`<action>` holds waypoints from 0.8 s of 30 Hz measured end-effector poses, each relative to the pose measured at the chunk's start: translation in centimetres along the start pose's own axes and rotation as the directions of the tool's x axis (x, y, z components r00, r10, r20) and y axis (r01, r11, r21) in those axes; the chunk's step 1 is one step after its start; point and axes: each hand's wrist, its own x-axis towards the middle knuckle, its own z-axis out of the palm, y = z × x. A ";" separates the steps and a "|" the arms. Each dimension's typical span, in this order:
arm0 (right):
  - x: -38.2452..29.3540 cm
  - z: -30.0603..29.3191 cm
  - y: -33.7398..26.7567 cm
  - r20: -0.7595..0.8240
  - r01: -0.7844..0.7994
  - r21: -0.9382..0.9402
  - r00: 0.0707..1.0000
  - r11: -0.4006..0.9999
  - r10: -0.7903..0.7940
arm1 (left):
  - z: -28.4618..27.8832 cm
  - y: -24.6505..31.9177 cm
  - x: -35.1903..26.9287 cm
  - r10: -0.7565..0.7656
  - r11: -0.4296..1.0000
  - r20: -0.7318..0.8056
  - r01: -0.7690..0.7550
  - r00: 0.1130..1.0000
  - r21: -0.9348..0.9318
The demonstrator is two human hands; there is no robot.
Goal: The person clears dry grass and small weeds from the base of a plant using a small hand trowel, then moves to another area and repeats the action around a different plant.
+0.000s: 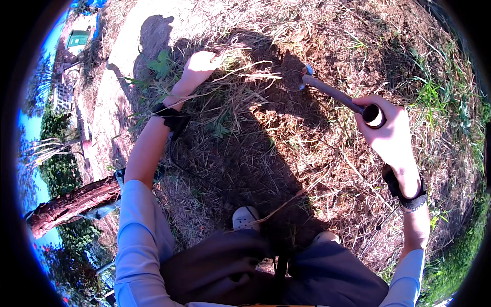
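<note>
My left hand [200, 66] is closed around a bunch of dry grass stalks [245, 73] at the upper middle, beside a green leafy plant [162, 64]. My right hand [387, 122] grips a hand tool with a hollow round end [373, 116] and a long narrow shaft [332, 92] that points up and left. The shaft's far end lies over dark, shaded soil, where a small white and blue piece [309, 70] shows beside it; what that piece is, I cannot tell. Dry cut grass covers the ground between my hands.
My pale clogs [245, 218] stand on the dry grass below. A rough tree trunk [76, 205] is at the left, with a pale dirt strip [111, 96] above it. Green grass [456, 249] borders the right side. A thin dry branch [299, 193] lies before my feet.
</note>
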 end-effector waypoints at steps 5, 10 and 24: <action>8.2 9.3 -2.4 0.151 0.044 -0.266 0.989 0.963 -0.004 | -0.8 -0.5 1.0 0.081 0.997 -0.009 -0.081 0.997 0.017; 6.9 9.7 -0.8 0.146 -0.040 -0.100 0.988 0.994 0.054 | 0.4 0.3 -0.8 -0.069 0.997 -0.097 0.066 0.993 -0.035; 10.8 8.8 -3.4 0.206 0.091 -0.255 0.978 0.963 -0.038 | 1.4 -0.6 0.3 -0.069 0.997 -0.264 0.071 0.962 -0.005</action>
